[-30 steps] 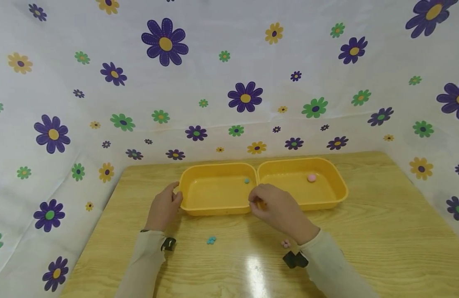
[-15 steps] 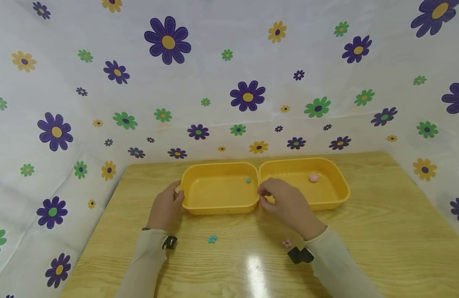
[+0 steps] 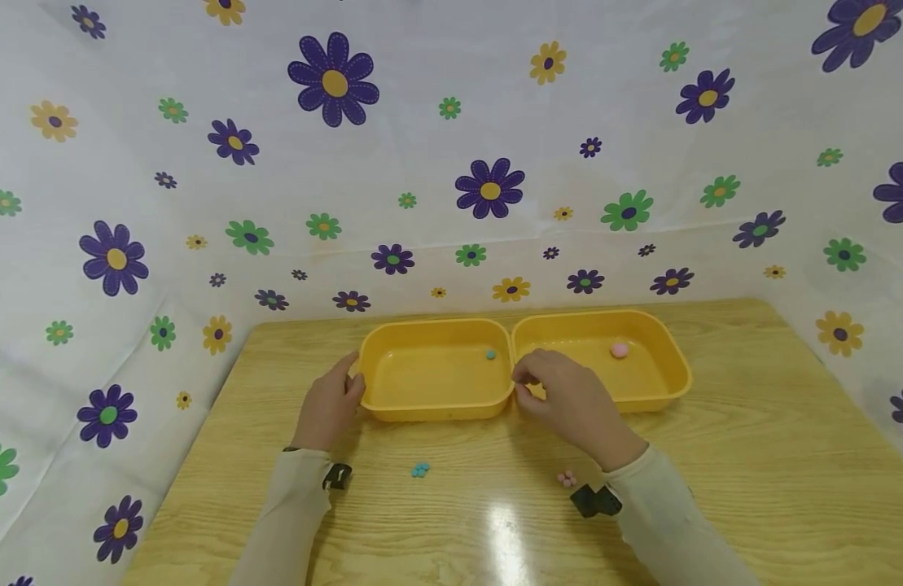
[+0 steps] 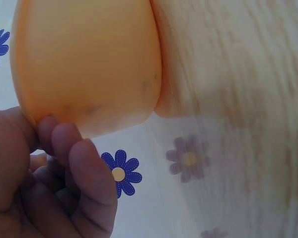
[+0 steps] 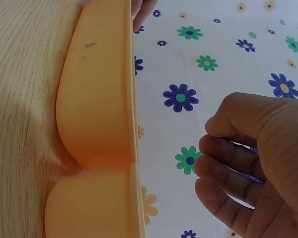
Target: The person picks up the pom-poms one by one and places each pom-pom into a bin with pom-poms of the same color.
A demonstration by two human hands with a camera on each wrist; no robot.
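Observation:
Two yellow plastic trays stand end to end in the head view: a left tray [image 3: 436, 411] and a right tray [image 3: 645, 403]. My left hand [image 3: 328, 407] rests at the outer end of the left tray, fingertips against its wall in the left wrist view. My right hand [image 3: 572, 400] is over the meeting ends of the trays, above rim height in the right wrist view. Its fingers are loosely bent and no object shows between them. A small teal piece [image 3: 491, 355] lies in the left tray, a pink ball [image 3: 620, 350] in the right tray.
On the wooden table [image 3: 759, 456], nearer than the trays, lie a blue cluster of small pieces [image 3: 420, 470] and a pink cluster [image 3: 566, 478]. A white flowered cloth [image 3: 422, 146] closes off the back and both sides.
My right hand has shifted to the right, from beside the left tray's right end to over the right tray's near left corner. The left hand keeps its place at the left tray.

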